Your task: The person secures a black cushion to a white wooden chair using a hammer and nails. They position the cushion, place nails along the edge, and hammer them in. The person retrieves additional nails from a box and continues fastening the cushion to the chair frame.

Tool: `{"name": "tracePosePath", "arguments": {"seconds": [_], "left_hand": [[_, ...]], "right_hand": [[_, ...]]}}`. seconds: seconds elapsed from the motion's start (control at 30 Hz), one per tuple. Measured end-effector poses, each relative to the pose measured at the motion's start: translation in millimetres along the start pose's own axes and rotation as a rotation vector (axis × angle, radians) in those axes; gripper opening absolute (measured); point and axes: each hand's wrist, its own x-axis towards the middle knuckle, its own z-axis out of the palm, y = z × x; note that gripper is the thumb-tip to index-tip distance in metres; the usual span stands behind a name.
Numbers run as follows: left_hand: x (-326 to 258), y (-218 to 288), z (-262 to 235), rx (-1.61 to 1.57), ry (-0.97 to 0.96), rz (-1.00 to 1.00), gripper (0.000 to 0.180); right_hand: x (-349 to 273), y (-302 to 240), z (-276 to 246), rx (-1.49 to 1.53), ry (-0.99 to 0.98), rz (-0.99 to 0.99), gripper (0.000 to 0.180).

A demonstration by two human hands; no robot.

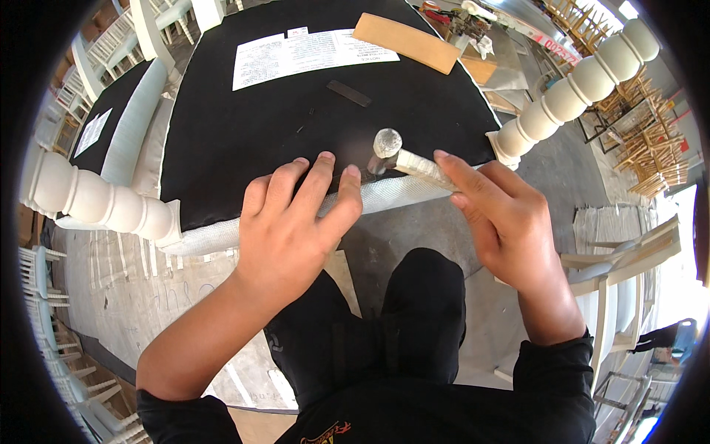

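Observation:
An upturned upholstered seat or bench lies before me, its black underside cloth (244, 140) facing up and a pale woven fabric edge (399, 195) along the near side. My left hand (296, 214) rests on that near edge with fingers spread. Beside its index fingertip, a dark strip partly shows on the cloth; the thumb is hidden. In my right hand (499, 211) is a hammer (425, 168), gripped by its light, wrapped-looking handle. The rounded metal head hovers at or just above the cloth edge, right of my left fingertips; whether it touches, I cannot tell.
White turned legs stand at the left (111, 211) and right (569, 103) corners. On the cloth lie a printed paper sheet (259, 63), a tan board (407, 43) and a dark flat strip (349, 94). White chairs (44, 296) line the left; a pale chair frame (629, 259) stands right.

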Motion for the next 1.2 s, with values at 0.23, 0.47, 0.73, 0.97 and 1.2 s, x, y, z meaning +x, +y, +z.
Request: {"name": "tracePosePath", "arguments": {"seconds": [0.23,0.47,0.73,0.97,1.2], "left_hand": [[-3,-1,-1,-0.041,0.009,-0.016,0.037],[8,-5,-33,-0.301,-0.207,-0.124,0.049],[-50,-2,-102,-1.714,0.381,-0.556,0.041],[-37,-4,-105,-0.568,0.175,-0.275,0.034],[-21,26,-31,-0.017,-0.292,-0.243,0.105]], "right_hand": [[-8,11,7,0.135,0.247,-0.01,0.04],[-11,28,36,0.195,0.267,0.1,0.038],[-16,24,50,0.259,0.352,0.11,0.037],[-22,34,45,0.272,0.355,0.108,0.037],[-17,23,33,0.275,0.331,0.028,0.04]]}}
